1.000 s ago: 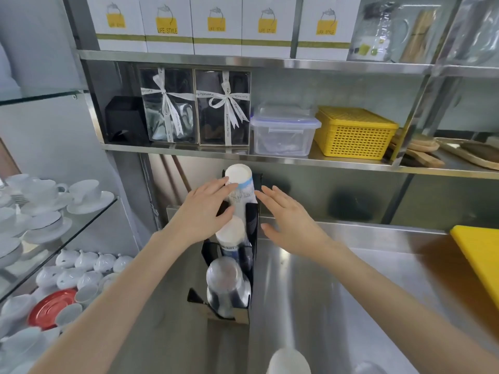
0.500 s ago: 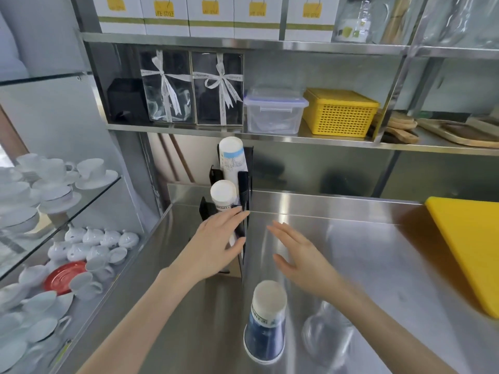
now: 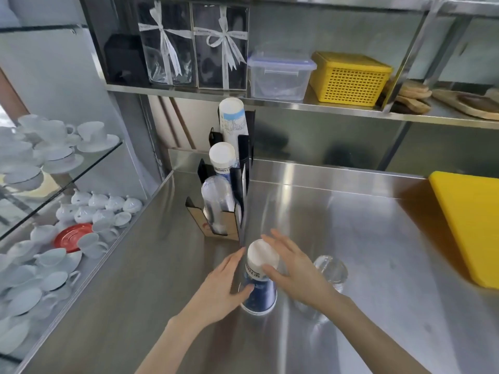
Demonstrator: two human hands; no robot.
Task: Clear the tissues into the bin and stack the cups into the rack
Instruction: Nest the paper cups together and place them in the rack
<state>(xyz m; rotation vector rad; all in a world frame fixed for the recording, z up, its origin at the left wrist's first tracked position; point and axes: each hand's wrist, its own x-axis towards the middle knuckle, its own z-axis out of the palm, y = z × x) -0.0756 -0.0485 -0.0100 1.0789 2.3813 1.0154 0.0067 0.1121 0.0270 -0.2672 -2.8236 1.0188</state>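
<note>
An upside-down blue and white paper cup stands on the steel counter. My left hand touches its left side near the base. My right hand lies on its right side near the top. Both hands wrap the cup with fingers spread. A clear plastic cup stands upside down just right of my right hand. Behind, the black stepped cup rack holds a tall white cup stack, a shorter paper cup stack and a clear cup stack. No tissues or bin show.
A yellow cutting board lies at the counter's right. The shelf above carries gift boxes, a clear lidded container and a yellow basket. At the left, glass shelves hold white cups, teapots and a red saucer.
Both hands came back from the rack toward me and closed in on the blue paper cup on the counter. The view tilted downward.
</note>
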